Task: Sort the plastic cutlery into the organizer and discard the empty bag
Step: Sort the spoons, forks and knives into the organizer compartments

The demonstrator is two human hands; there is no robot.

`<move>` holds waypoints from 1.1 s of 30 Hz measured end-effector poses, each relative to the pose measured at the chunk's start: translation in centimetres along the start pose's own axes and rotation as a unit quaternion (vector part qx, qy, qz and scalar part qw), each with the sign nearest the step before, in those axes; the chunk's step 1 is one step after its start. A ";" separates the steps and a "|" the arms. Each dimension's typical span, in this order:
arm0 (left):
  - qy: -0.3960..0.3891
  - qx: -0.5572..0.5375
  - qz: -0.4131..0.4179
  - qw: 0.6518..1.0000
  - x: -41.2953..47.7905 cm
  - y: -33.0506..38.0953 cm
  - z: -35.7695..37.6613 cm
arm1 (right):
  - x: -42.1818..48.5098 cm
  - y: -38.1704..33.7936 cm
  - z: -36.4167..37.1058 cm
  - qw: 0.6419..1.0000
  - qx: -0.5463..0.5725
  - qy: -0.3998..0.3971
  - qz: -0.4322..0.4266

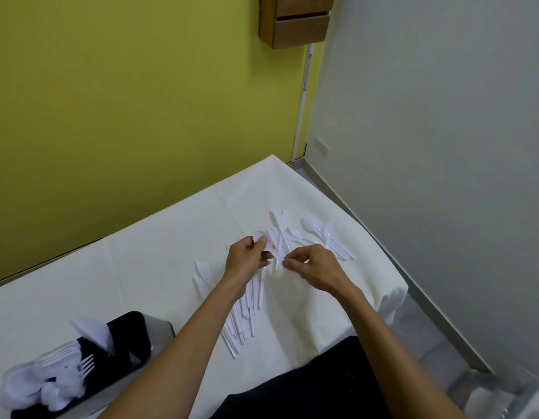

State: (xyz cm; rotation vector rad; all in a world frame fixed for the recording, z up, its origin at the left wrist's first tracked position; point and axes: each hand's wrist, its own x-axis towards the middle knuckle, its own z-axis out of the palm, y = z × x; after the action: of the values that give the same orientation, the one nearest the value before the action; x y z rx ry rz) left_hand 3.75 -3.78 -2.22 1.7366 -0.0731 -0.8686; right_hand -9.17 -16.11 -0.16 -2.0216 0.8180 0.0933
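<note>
Over the middle of the white-clothed table (141, 267): both my hands meet just above the loose cutlery.
Left hand (247, 258): fingers curled, gripping a white plastic spoon (260, 235) with my thumb on its bowl; the spoon is lifted off the cloth.
Right hand (310, 267): thumb and forefinger pinched on a thin white handle. It looks like the same spoon's end, though white on white blurs it.
Pile of white plastic handles (247, 313): fanned from under my left wrist toward the near edge. My forearm covers the upper ends, so I cannot tell forks from spoons there.
White plastic knives (203, 273): a couple lie flat just left of my left hand.
Loose white spoons (312, 223): a cluster beyond my right hand, near the right edge, bowls toward the far side.
Black rectangular organizer (126, 337): at the near left corner, cut off by the picture's lower edge.
White forks (65, 355): sorted into the organizer, tines pointing up. Other white pieces beside them merge, and the compartments are hard to tell apart.
Clear blurred shape (491, 397): off the table at the lower right; I cannot tell what it is.
Bag: I cannot pick it out.
</note>
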 end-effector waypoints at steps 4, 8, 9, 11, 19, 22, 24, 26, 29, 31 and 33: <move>0.003 -0.055 -0.019 0.998 -0.1 0.1 0.5 | 3.3 2.1 -1.3 0.987 -0.107 0.109 0.049; -0.023 -0.091 -0.023 0.995 -0.1 0.8 0.9 | 4.9 2.8 -1.1 0.964 -0.228 0.110 0.080; -0.023 -0.089 -0.027 0.995 0.0 0.9 1.1 | 4.8 2.4 -1.1 0.961 -0.239 0.109 0.082; -0.019 -0.080 -0.041 0.996 0.1 1.1 1.5 | 4.5 1.4 -1.1 0.964 -0.225 0.116 0.079; -0.074 0.105 0.046 0.991 0.7 1.0 3.0 | 0.4 -1.7 -0.3 0.999 0.045 0.021 0.008; -0.039 0.143 0.058 0.987 1.0 0.7 2.9 | 0.3 -0.7 -0.7 0.998 0.043 0.051 0.022; -0.021 0.155 0.045 0.987 1.2 0.6 2.6 | 0.8 0.9 -1.2 0.989 -0.045 0.130 0.059; -0.014 0.129 0.036 0.991 1.3 0.5 2.4 | 0.9 2.6 -1.5 0.966 -0.155 0.172 0.115; -0.019 0.024 -0.002 1.000 1.2 0.6 2.6 | 0.9 4.2 -1.5 0.956 -0.191 0.153 0.164; -0.016 -0.018 -0.032 0.999 1.2 0.9 2.8 | 0.9 4.5 -1.5 0.964 -0.151 0.146 0.166; -0.038 -0.039 -0.054 0.997 1.0 1.1 2.9 | 0.6 4.0 -1.6 0.975 -0.069 0.149 0.147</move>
State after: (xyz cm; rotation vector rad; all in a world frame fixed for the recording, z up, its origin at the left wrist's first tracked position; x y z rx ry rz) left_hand 3.17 -7.00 -2.02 1.6462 0.0051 -1.0033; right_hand -11.45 -19.08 -2.43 -2.0581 1.3319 0.0137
